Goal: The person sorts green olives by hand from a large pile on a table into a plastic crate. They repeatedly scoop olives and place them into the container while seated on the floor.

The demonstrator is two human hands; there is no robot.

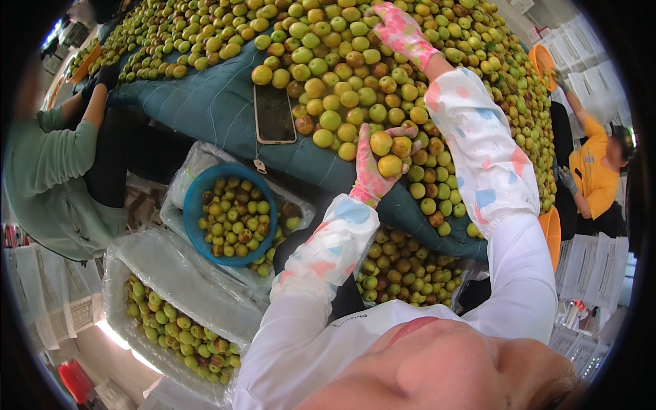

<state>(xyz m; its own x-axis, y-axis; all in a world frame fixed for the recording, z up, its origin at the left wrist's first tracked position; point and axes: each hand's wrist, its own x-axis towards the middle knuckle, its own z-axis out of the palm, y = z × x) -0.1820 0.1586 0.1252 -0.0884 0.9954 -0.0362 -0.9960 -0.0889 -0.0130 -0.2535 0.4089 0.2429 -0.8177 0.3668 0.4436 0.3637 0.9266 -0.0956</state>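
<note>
My left hand, in a pink floral glove, cradles several yellow-green jujubes in its palm and fingers at the near edge of a large heap of jujubes. Farther up the heap, my right hand wears a matching glove and rests with bent fingers among the fruit. Whether a jujube is between those fingertips is unclear. Many fruits carry reddish-brown patches. Under the heap spreads a blue-green quilted cloth. A smartphone with a strap charm lies on the cloth beside the fruit.
A blue basin of jujubes sits over a plastic-lined crate. Lined white crates hold more fruit, and more jujubes lie below the cloth edge. Co-workers sit at left and right, near orange baskets.
</note>
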